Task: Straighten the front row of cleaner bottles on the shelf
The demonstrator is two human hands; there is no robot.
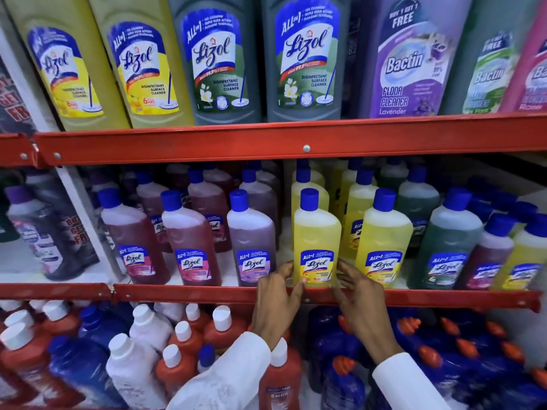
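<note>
Both hands are working the middle shelf (207, 294): left hand (276, 294) is cupping the lower left side of the yellow Lizol bottle (317, 241), thumb lying across the bottom of its label, fingers partly curled. Right hand (359, 294) is sitting at the bottle's lower right side, fingers spread and loosely open, touching or just beside it, can't tell which. Neither hand is fully wrapping the bottle; looks like they're nudging it square rather than lifting.

Yellow Lizol bottle is standing upright at the front edge of the middle shelf, between the purple bottle (251, 238) on its left and a second yellow bottle (383, 241) on its right, with a clear gap toward the purple one.

Risks, as a judgement: the bottle is tall and narrow and is being pushed low down, so a hard shove could be tipping it back into the row behind or sideways into the second yellow bottle and starting a knock-on. Its base is right at the red lip, so pulling forward could be dragging it off onto the bottles below.

Readable writing: "ALL in 1", "Lizol", "Disinfectant Surface Cleaner", "Kills 99.9%" on the top shelf; "Bactin Floor Cleaner Lavender" (405, 72) with "Buy 1 Get 1 Free".
</note>
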